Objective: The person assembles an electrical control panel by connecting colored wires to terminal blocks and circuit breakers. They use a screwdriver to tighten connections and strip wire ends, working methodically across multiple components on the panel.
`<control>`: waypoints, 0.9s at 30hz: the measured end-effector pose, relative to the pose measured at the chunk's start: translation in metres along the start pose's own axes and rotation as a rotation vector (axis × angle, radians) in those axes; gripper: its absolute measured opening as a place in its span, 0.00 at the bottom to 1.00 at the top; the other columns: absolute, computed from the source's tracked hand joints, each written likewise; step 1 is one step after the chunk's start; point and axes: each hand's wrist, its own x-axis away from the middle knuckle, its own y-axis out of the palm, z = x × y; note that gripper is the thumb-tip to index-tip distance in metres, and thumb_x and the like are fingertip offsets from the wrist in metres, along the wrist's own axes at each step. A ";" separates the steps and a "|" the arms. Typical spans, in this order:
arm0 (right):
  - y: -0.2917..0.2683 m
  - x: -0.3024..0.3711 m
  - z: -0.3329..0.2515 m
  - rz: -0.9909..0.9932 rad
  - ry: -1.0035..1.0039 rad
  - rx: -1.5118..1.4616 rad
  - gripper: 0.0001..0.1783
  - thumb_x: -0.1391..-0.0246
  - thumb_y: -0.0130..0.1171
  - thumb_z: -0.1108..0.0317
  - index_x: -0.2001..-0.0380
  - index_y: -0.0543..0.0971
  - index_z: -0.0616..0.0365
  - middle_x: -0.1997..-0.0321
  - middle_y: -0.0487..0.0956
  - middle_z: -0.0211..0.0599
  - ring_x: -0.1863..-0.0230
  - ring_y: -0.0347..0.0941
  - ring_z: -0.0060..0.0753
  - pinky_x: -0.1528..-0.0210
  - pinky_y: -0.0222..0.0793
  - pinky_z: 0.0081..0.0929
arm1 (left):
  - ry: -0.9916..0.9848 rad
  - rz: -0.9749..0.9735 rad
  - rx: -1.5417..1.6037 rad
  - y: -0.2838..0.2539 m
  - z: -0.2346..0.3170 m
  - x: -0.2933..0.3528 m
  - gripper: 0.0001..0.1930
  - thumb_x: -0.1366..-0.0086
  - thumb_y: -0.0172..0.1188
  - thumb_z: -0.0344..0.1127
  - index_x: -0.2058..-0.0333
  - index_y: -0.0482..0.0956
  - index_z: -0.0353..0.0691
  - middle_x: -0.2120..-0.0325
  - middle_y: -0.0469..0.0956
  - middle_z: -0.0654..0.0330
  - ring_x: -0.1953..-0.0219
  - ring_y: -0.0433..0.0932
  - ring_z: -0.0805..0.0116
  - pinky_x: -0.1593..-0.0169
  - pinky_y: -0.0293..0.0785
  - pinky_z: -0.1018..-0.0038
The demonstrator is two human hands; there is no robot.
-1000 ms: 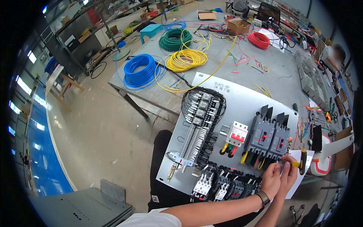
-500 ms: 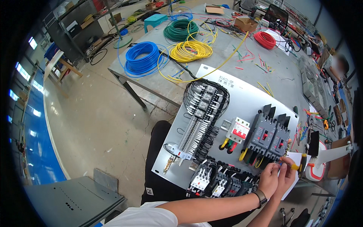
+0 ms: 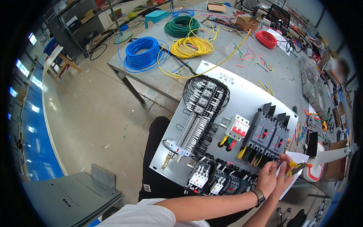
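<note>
My left hand (image 3: 267,177), with a dark watch on its wrist, is closed in a pinch just below the right-hand grey circuit breaker (image 3: 278,144). What its fingertips hold is too small to make out. Pressed against it, my right hand (image 3: 280,182) grips a hand tool (image 3: 298,168) with yellow, black and orange parts; its exact kind is unclear. Both hands are over the lower right of a pale metal mounting plate (image 3: 245,99). Another grey circuit breaker (image 3: 261,132) sits left of the first, with yellow wire loops below. Further left is a white breaker with red levers (image 3: 239,128).
A terminal strip (image 3: 191,130) with bundled black wires runs along the plate's left side. Contactors (image 3: 200,176) line its near edge. Blue (image 3: 141,55), yellow (image 3: 191,48), green (image 3: 181,26) and red (image 3: 266,39) wire coils lie on the grey table (image 3: 227,60). A white fan-like device (image 3: 321,160) stands right.
The tool in my right hand has swung from nearly upright to a flatter tilt, lower and slightly left. My hands stay together near the breaker; the view has shifted slightly.
</note>
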 end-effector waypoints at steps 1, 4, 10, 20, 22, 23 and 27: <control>0.000 0.001 0.001 -0.006 -0.012 0.015 0.15 0.27 0.56 0.70 0.43 0.77 0.65 0.42 0.80 0.43 0.42 0.76 0.34 0.36 0.69 0.33 | -0.011 -0.006 -0.001 0.000 0.000 0.000 0.13 0.19 0.51 0.38 0.55 0.78 0.33 0.63 0.83 0.58 0.61 0.78 0.74 0.54 0.75 0.73; 0.000 0.003 0.015 -0.016 -0.095 0.093 0.11 0.28 0.56 0.70 0.49 0.81 0.64 0.39 0.76 0.45 0.38 0.73 0.36 0.34 0.66 0.34 | -0.046 -0.021 0.001 -0.002 0.005 0.000 0.13 0.19 0.51 0.38 0.55 0.78 0.33 0.64 0.83 0.58 0.62 0.78 0.75 0.55 0.76 0.73; 0.005 0.001 -0.002 0.087 0.007 0.202 0.12 0.25 0.53 0.69 0.50 0.81 0.65 0.51 0.84 0.41 0.49 0.79 0.30 0.43 0.73 0.30 | -0.029 -0.009 0.020 -0.002 0.002 -0.001 0.13 0.19 0.50 0.38 0.55 0.78 0.33 0.64 0.81 0.60 0.61 0.77 0.76 0.53 0.75 0.73; 0.003 0.000 0.024 0.059 -0.075 0.008 0.07 0.31 0.59 0.76 0.54 0.82 0.68 0.47 0.83 0.42 0.45 0.77 0.29 0.40 0.73 0.28 | -0.033 -0.021 0.017 -0.002 0.007 0.001 0.13 0.19 0.50 0.38 0.54 0.78 0.34 0.63 0.81 0.60 0.60 0.78 0.75 0.52 0.76 0.72; -0.004 0.003 0.030 0.085 0.061 0.035 0.09 0.30 0.58 0.76 0.52 0.82 0.68 0.47 0.83 0.43 0.45 0.78 0.30 0.40 0.73 0.28 | -0.041 -0.030 -0.003 -0.002 0.010 0.001 0.13 0.19 0.50 0.38 0.53 0.78 0.34 0.62 0.81 0.60 0.60 0.78 0.74 0.52 0.76 0.72; -0.001 0.003 0.023 0.094 0.131 0.050 0.10 0.30 0.58 0.76 0.51 0.82 0.69 0.47 0.83 0.43 0.45 0.78 0.30 0.40 0.73 0.28 | -0.047 -0.026 0.020 -0.002 0.009 0.001 0.13 0.19 0.50 0.38 0.53 0.78 0.34 0.62 0.82 0.60 0.60 0.78 0.74 0.52 0.76 0.72; 0.005 0.000 -0.001 0.078 0.081 0.095 0.11 0.28 0.55 0.75 0.49 0.81 0.69 0.47 0.83 0.45 0.45 0.79 0.32 0.40 0.73 0.30 | -0.036 -0.010 0.032 -0.002 0.006 0.000 0.13 0.19 0.50 0.38 0.54 0.78 0.34 0.62 0.82 0.60 0.60 0.78 0.74 0.53 0.76 0.72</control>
